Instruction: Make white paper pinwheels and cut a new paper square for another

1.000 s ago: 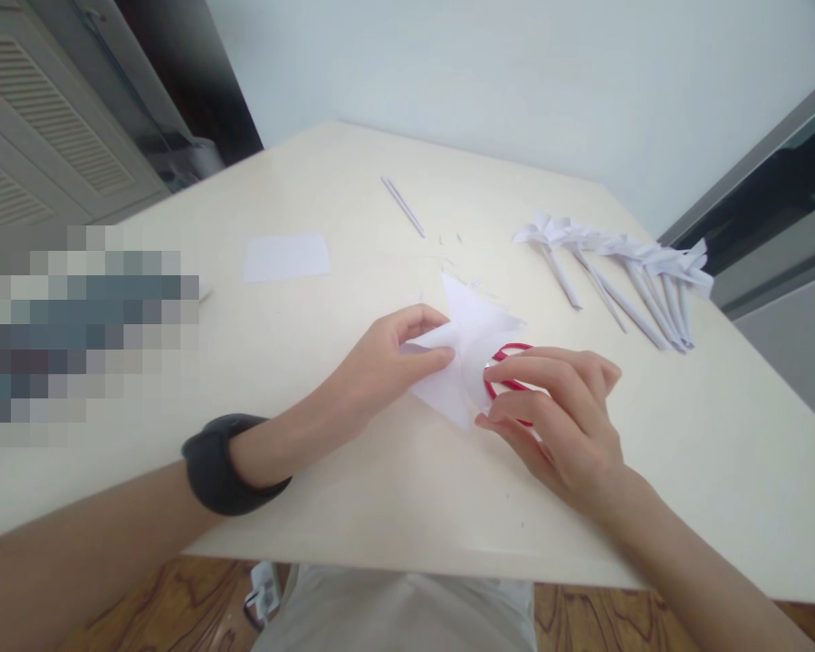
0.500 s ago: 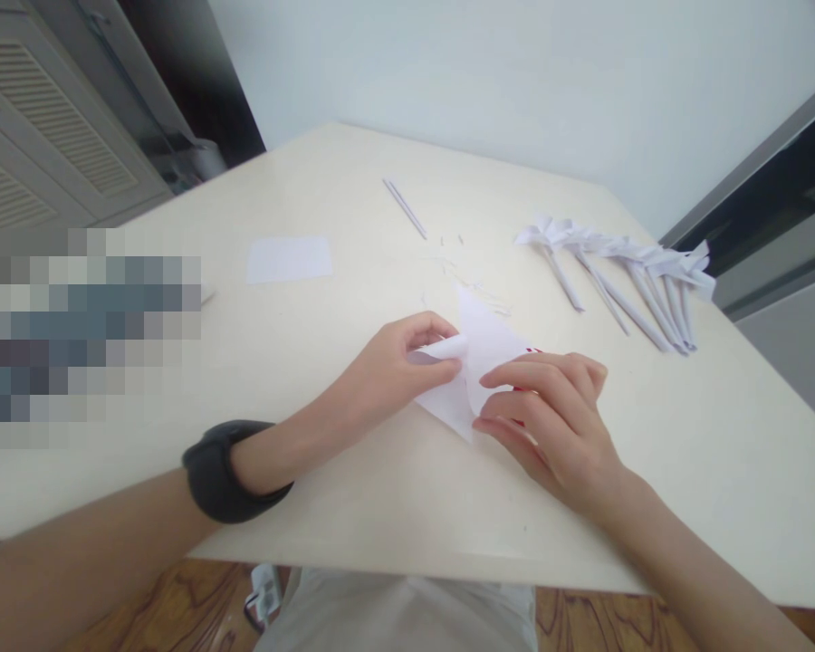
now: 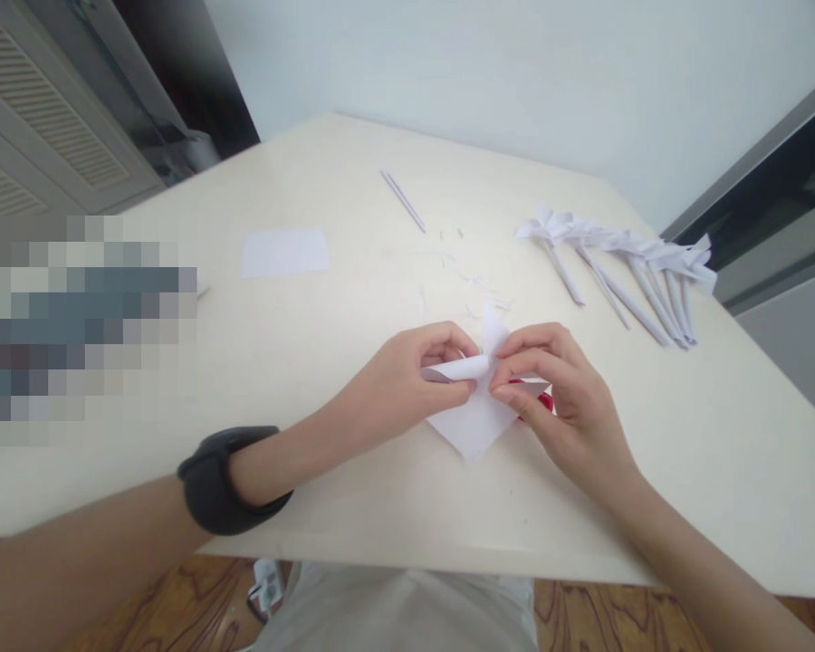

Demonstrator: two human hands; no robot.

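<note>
Both my hands are on a piece of white paper [image 3: 474, 430] low over the table. Its left flap is curled into a loop, and my left hand [image 3: 421, 371] pinches that loop between thumb and fingers. My right hand [image 3: 557, 389] holds the paper's right side near its middle, fingertips pressed together. One pointed corner of the paper faces me, and another sticks up beyond my fingers. Partly hidden under my right hand lies a red object [image 3: 547, 398]; its kind cannot be made out.
White paper pinwheels on rolled-paper sticks [image 3: 625, 240] lie in a row at right. Two thin paper sticks [image 3: 402, 201] lie at the back, a flat white sheet [image 3: 285, 253] at left. Small paper scraps [image 3: 475, 282] are scattered beyond my hands. A blurred patch [image 3: 74, 326] covers the far left.
My right hand has moved up and left, closer to my left hand, and now grips nearer the paper's middle. My left hand has shifted slightly right with the curled flap. More of the red object shows.
</note>
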